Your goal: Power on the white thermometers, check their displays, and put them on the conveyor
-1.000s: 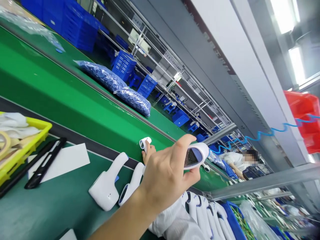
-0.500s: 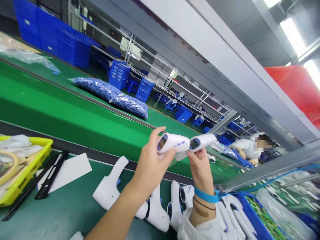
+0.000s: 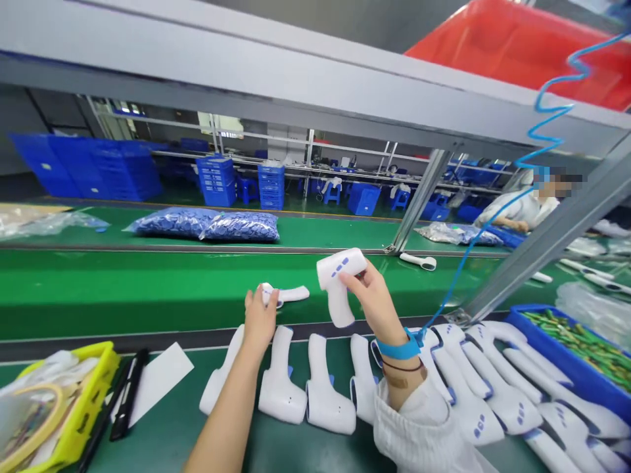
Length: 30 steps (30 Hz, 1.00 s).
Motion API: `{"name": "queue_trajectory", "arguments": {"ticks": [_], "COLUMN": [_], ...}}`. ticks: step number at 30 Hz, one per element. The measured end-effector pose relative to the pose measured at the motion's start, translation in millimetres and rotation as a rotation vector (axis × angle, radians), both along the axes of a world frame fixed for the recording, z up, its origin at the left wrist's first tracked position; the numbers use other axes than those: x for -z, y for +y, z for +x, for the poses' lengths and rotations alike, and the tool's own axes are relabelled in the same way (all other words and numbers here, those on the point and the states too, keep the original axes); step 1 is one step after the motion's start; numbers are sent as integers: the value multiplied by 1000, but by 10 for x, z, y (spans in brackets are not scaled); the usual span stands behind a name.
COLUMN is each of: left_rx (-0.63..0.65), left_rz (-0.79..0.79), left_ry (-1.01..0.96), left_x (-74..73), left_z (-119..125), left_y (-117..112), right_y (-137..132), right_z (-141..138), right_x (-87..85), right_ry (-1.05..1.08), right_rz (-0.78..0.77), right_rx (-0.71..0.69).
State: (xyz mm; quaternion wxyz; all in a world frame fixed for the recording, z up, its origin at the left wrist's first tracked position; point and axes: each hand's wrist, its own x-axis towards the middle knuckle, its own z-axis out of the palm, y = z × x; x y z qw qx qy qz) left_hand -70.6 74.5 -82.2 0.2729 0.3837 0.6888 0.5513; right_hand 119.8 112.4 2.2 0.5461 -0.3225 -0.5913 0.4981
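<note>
Right hand [image 3: 373, 299], raised, pinches a device [image 3: 335, 272], handle [image 3: 339, 307] downward; left hand [image 3: 259, 320], outstretched, grasps another device [image 3: 292, 294], long axis left-right, handle rightward.

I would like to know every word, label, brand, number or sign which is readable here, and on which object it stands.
No text can be read.
Blue boxes: small pale patches, too small to read.
Yellow basket: dark marks on its side, too blurred to read.
White device in the right hand: blue marks, no readable letters.
</note>
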Motion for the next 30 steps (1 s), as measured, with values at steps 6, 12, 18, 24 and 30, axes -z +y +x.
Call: {"name": "queue_trajectory", "arguments": {"ticks": [6,12,18,24,30], "left_rx": [514,349,480,455,425], "left_rz": [418,397,398,394,385], "left_ry": [-136,118,183,295,347], "left_x": [-600,-804,-895,-918,-962], "left_z": [520,635,691,731,728], "left_y": [-456,-659,-786,-836,-866], "right_y": [-166,-266,-307,-378,-386], "right_z": [-179,-269,-260,-286,-300], "right_x": [44,44,24,-17,-38], "right_ry": [251,457,577,632,677], "right_rz": [-120,-163,-148,-206,-240], "right_rx": [-247,-397,-395,-433,-459]}}
